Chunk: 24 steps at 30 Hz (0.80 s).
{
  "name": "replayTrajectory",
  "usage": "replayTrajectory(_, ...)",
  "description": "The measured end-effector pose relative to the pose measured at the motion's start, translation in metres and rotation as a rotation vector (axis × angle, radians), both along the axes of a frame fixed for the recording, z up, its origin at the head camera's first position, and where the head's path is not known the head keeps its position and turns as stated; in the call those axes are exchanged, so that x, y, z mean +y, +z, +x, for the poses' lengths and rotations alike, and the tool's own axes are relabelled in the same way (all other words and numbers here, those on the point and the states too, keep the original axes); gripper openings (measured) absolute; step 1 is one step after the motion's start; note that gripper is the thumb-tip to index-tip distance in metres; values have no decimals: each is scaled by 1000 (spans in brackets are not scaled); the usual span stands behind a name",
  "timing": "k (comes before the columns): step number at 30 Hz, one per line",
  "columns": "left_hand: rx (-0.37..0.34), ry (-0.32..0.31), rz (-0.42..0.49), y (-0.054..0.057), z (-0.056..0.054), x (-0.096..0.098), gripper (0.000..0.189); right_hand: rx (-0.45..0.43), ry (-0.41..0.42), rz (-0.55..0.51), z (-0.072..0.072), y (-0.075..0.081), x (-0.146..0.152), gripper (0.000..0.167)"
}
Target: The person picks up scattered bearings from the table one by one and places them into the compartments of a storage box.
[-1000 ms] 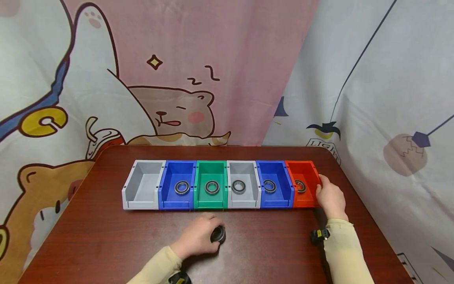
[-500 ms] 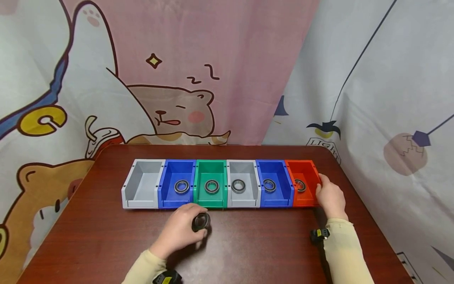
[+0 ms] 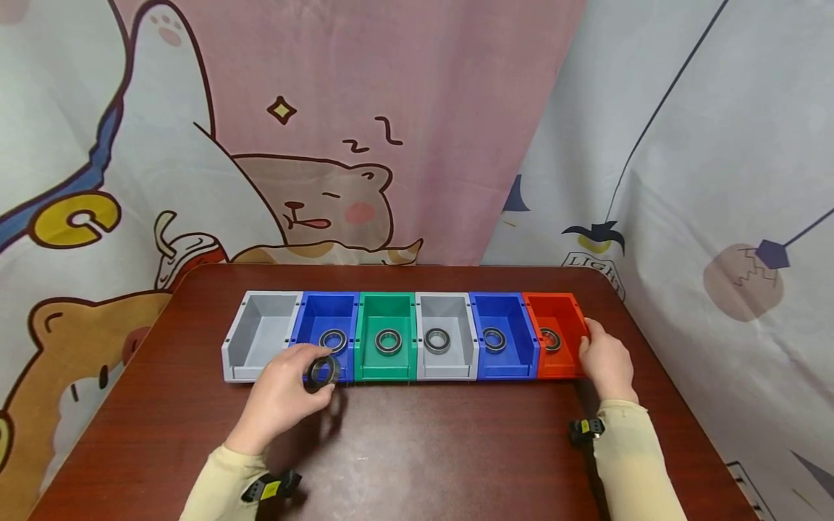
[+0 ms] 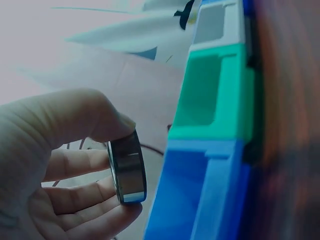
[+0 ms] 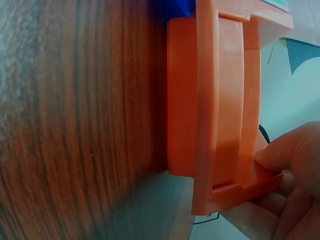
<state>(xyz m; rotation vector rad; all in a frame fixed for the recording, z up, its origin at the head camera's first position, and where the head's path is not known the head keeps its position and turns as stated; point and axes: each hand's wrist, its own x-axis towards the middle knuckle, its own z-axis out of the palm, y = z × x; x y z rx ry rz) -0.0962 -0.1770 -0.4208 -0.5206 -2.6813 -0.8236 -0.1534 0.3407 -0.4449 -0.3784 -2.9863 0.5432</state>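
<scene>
My left hand pinches a ball bearing between thumb and fingers, tilted up on edge. It is raised over the front of the left blue bin; another bearing lies inside that bin. At the row's right end, my right hand grips the right side wall of the red bin, thumb on the inside in the right wrist view. Bearings also lie flat in the green bin, the right grey bin, the right blue bin and the red bin.
The left grey bin ends the row on the left. All the bins stand side by side on a dark wooden table. Behind the table hangs a cartoon-printed curtain.
My left hand has lifted the bearing off the table and carried it left and forward, from in front of the green bin to the left blue bin. The right hand stays put.
</scene>
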Motion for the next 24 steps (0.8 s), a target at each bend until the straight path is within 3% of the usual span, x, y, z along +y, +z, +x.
replayTrajectory(12,32,144,-37,25,-14,-29,50,1,2,1,0,-1,0,49)
replayTrajectory(18,59,185,-33,33,-23,-43,47,10,5,7,0,0,-1,48)
replayTrajectory(24,34,242,-27,36,-32,-54,47,3,5,8,0,1,0,48)
